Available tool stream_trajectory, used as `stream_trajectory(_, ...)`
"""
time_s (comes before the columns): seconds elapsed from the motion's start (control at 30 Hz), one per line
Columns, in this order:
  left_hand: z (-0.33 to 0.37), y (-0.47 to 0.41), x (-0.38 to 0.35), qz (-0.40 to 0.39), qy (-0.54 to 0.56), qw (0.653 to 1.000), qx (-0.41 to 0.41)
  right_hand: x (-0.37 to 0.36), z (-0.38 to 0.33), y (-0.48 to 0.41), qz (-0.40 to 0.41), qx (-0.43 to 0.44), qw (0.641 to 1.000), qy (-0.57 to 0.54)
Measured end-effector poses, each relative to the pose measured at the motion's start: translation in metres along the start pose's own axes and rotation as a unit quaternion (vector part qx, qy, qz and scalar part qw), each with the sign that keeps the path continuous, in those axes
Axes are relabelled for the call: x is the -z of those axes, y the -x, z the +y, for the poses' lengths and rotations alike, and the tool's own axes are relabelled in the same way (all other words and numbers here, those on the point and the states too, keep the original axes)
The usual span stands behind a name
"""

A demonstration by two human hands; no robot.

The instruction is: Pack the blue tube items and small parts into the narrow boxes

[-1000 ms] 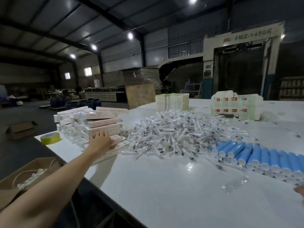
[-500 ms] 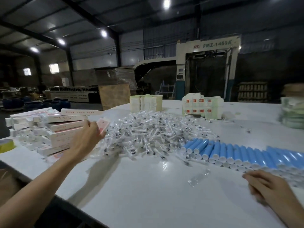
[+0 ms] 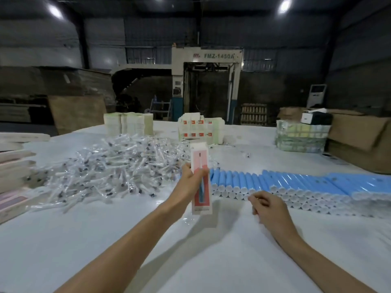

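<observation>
A person's left hand (image 3: pixel 191 180) is gripping a narrow pink-and-white box (image 3: pixel 200 157) upright above the white surface (image 3: pixel 105 240), fingers wrapping its middle. The right hand (image 3: pixel 268 205) is resting with loosely curled fingers, holding nothing, just beside a row of blue tubes (image 3: pixel 296 182). A pile of clear-wrapped small parts (image 3: pixel 118 166) is lying behind the left hand.

A dim hall with dark corrugated walls (image 3: pixel 275 28) is lit by two bright ceiling lamps, one at the upper left (image 3: pixel 54 11) and one at the upper right (image 3: pixel 284 5). At centre back stands a pale machine frame (image 3: pixel 218 56) marked FMZ-1450A, with a white floor-standing cabinet unit (image 3: pixel 316 95) to its right and a leaning brown board (image 3: pixel 76 112) at mid left. A broad white table (image 3: pixel 190 250) fills the lower half, and a large cardboard box (image 3: pixel 359 136) sits at the right edge.
</observation>
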State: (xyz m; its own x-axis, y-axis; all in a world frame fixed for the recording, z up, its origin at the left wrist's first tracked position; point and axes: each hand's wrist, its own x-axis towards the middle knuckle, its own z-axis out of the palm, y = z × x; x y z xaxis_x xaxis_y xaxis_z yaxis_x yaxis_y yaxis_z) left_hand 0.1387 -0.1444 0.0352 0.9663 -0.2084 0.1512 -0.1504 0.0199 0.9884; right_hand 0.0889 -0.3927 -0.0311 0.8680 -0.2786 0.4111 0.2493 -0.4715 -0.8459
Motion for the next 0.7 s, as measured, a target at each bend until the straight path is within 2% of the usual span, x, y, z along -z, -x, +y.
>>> stream_trajectory(0.07,-0.020,0.001,-0.021,-0.017,0.010,1.000,-0.022,0.008,-0.004,-0.014,0.067,0.017,0.994,0.088)
stream_trajectory(0.13,-0.034,0.005,-0.031,-0.014,0.023,0.999,-0.046,0.021,-0.009,-0.037,0.117,0.035,0.971,0.206)
stream_trajectory(0.23,-0.039,0.007,-0.028,-0.008,0.029,0.998,-0.056,0.039,-0.012,-0.077,0.101,0.015,0.920,0.379)
stream_trajectory(0.3,-0.041,0.007,-0.018,-0.014,0.007,0.998,-0.058,0.045,-0.011,-0.095,0.072,-0.002,0.889,0.453)
stream_trajectory(0.5,-0.033,-0.002,0.003,0.055,0.035,0.996,-0.066,0.030,-0.013,-0.112,-0.001,-0.042,0.837,0.546)
stream_trajectory(0.7,-0.032,-0.005,0.004,0.045,0.001,0.995,-0.094,0.024,-0.015,-0.119,0.002,-0.093,0.817,0.570)
